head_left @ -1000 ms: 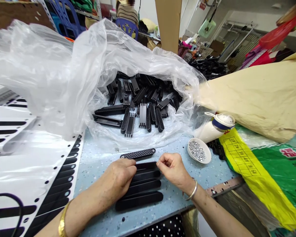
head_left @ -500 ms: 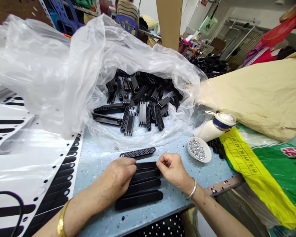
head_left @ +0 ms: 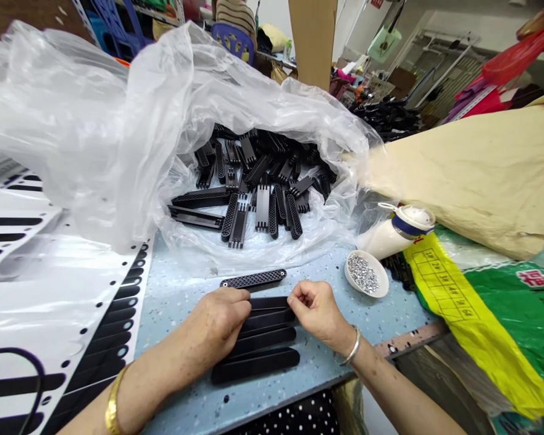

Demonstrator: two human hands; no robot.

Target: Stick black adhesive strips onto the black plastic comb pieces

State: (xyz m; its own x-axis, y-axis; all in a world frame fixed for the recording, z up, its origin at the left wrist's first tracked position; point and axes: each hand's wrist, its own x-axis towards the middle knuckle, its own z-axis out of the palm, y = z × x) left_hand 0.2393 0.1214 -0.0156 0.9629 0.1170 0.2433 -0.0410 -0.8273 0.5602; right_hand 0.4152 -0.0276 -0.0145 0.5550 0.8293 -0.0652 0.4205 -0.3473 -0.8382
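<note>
Left hand (head_left: pixel 220 320) lies knuckles-up over the left ends of the black strips (head_left: pixel 265 338), fingers curled down onto them. Whether it clamps any one strip cannot be told. Right hand (head_left: pixel 317 309) sits at the right end of the farthest strip of the row, thumb and forefinger pinched together and the other fingers folded. Anything between the tips is too small to make out.

Several smooth strips lie side by side, touching, on the blue speckled table (head_left: pixel 181 296), running left to right between the two hands. One grid-faced strip (head_left: pixel 254 280) lies just beyond the row, apart from it, with its left end close to the left hand's fingertips.

White bowl (head_left: pixel 382 289) of small silver bits stands near the right hand, on its right, not touching. White bottle (head_left: pixel 385 238) lies tipped over behind the bowl. Open plastic bag (head_left: pixel 118 139) holding a heap of black parts (head_left: pixel 254 187) lies beyond the strips. White sheets (head_left: pixel 49 284) with black slots lie to the left.
</note>
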